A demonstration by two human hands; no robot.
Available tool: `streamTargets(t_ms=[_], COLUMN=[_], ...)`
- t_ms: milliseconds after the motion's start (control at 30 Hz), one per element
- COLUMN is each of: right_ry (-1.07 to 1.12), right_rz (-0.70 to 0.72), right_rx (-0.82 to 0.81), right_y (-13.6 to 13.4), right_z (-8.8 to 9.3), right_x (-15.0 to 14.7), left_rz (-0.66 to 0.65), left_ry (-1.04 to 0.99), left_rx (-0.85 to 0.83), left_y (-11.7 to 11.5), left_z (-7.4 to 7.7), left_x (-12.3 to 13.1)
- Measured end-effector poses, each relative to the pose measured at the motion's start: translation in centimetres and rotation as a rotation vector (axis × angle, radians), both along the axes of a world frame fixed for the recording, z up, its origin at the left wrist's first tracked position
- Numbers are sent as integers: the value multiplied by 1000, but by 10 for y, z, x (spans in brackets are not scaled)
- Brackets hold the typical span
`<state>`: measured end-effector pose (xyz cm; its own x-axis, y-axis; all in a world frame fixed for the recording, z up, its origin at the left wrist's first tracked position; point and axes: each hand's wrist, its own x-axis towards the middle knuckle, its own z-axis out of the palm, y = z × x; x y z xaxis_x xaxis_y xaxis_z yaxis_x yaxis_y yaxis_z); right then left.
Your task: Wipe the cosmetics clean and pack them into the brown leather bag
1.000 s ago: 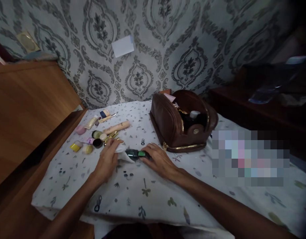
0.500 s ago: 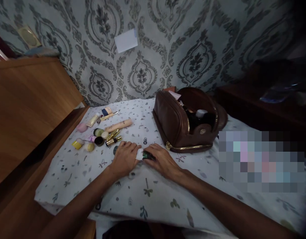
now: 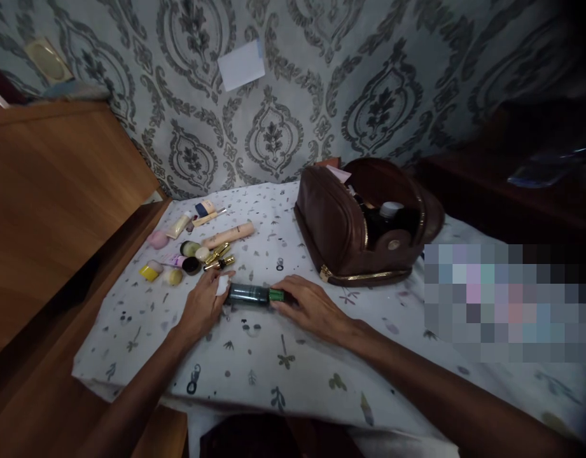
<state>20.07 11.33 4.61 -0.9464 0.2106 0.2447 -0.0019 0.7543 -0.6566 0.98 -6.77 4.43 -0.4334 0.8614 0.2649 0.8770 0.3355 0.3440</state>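
Note:
A dark green bottle (image 3: pixel 248 294) with a bright green cap lies sideways low over the patterned cloth, between my hands. My right hand (image 3: pixel 309 308) has its fingers closed on the capped end. At the other end, my left hand (image 3: pixel 204 304) pinches a small white wipe (image 3: pixel 223 285) beside the bottle's base. Just beyond my left hand are gold tubes (image 3: pixel 218 253), a dark round jar (image 3: pixel 191 265) and a peach tube (image 3: pixel 230 235).
An open brown bag (image 3: pixel 340 222) holding a white-capped bottle stands at the right. Several small cosmetics, including a yellow item (image 3: pixel 150 272), lie at the left. A wooden panel (image 3: pixel 58 191) borders the left side, and a blurred patch covers something at the right.
My left hand has slid left along the bottle with the white wipe, uncovering the bottle's body. My right hand stays at the cap. The view has shifted slightly.

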Motion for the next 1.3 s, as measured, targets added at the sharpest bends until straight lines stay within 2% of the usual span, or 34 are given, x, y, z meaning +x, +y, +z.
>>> streamTargets(t_ms=[100, 267, 367, 433, 533, 667, 767, 867, 1000, 1167, 1300], right_ry=[-24, 9, 46, 56, 67, 78, 83, 67, 38, 8, -4], right_rz=[-13, 13, 27, 43, 48, 60, 85, 90, 87, 103, 91], right_rx=[10, -8, -35, -37, -24, -5, -3, 9, 3, -8, 0], right_y=[-1, -1, 0, 1, 1, 1, 2, 2, 2, 3, 2], right_z=[1, -4, -9, -11, -13, -16, -17, -15, -11, -10, -8], right_x=[0, 0, 0, -1, -2, -4, -4, -3, -1, 0, 2], left_rz=[32, -51, 10, 43, -47, -301, -348, -294, -228, -87, -63], left_ry=[-31, -161, -89, 24, 190, 364, 517, 590, 563, 328, 160], left_rx=[-23, 45, 147, 233, 267, 79, 9, 11, -7, -17, -9], left_y=[-10, -29, -32, -28, -11, 16, 29, 31, 21, -5, -23], left_z=[3, 6, 13, 18, 22, 14, 4, 1, 3, 4, 1], left_x=[8, 9, 10, 17, 39, 71, 78, 70, 48, 19, 11])
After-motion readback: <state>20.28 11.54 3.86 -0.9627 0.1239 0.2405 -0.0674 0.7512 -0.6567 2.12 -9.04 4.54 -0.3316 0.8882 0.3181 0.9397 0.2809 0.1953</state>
